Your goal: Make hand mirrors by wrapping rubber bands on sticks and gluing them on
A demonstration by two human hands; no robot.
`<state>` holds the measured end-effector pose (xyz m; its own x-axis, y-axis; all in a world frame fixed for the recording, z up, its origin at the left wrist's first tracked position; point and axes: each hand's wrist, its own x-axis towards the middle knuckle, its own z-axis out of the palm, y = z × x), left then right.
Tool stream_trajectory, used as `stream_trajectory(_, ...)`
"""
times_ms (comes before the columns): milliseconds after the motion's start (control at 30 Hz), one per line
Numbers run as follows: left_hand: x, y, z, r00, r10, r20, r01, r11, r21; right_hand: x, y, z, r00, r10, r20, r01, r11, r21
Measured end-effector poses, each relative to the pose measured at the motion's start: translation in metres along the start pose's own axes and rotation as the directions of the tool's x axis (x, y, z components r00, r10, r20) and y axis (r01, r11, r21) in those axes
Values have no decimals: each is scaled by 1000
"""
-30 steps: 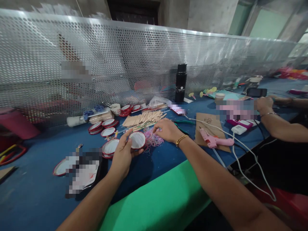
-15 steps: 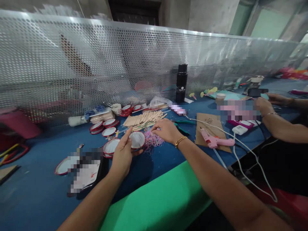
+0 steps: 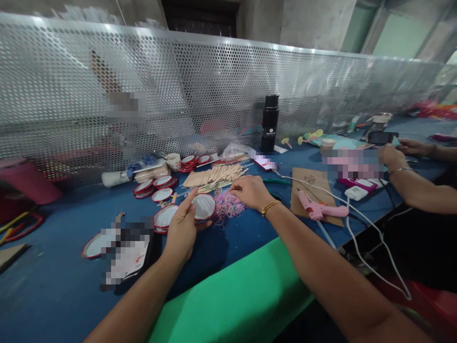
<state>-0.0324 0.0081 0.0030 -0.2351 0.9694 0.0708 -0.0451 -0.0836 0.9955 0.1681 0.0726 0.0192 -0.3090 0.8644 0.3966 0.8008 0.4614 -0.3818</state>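
Note:
Between the thumb and fingers of my left hand (image 3: 183,226) is a round white disc with a red rim (image 3: 203,206), its pale face tilted up toward me. My right hand (image 3: 253,193) is at the upper right edge of a tangle of pink and purple strings (image 3: 228,206), thumb and index finger pinched together; whatever is between the tips is too small to make out. Left of my left hand, partly behind it, lie stacked red-rimmed discs (image 3: 165,216). A heap of flat wooden sticks (image 3: 214,176) spreads just beyond both hands.
More red-rimmed discs (image 3: 162,195) lie at the back left. A black tray (image 3: 150,257) stands at front left. To the right, a pink glue gun (image 3: 319,207) rests on cardboard (image 3: 298,181), with a white cable (image 3: 353,228) nearby. A black bottle (image 3: 270,125) stands behind; a co-worker's hands (image 3: 392,155) are far right.
My right hand has shifted slightly to the right, uncovering more of the string tangle. My left hand keeps the disc in nearly the same place.

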Motion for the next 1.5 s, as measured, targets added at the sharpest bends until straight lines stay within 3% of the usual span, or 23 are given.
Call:
stream_trajectory(300,-1,1,1,998,-48,29,48,999,-5,4,-3,15,999,44,-23,-45,998,-54)
stream_trajectory(567,-3,3,0,997,-5,73,4,1000,16,1,-7,3,993,63,-100,-50,991,126)
stream_trajectory(833,-3,2,-1,993,-11,119,6,999,41,0,-6,13,997,39,-73,-14,950,311)
stream_trajectory(1267,-3,2,1,993,42,110,-50,996,74,1,-2,14,990,43,-132,9,929,371)
stream_trajectory(1500,-4,3,1,988,68,141,-97,974,206,-3,-22,13,995,-16,-95,63,854,517)
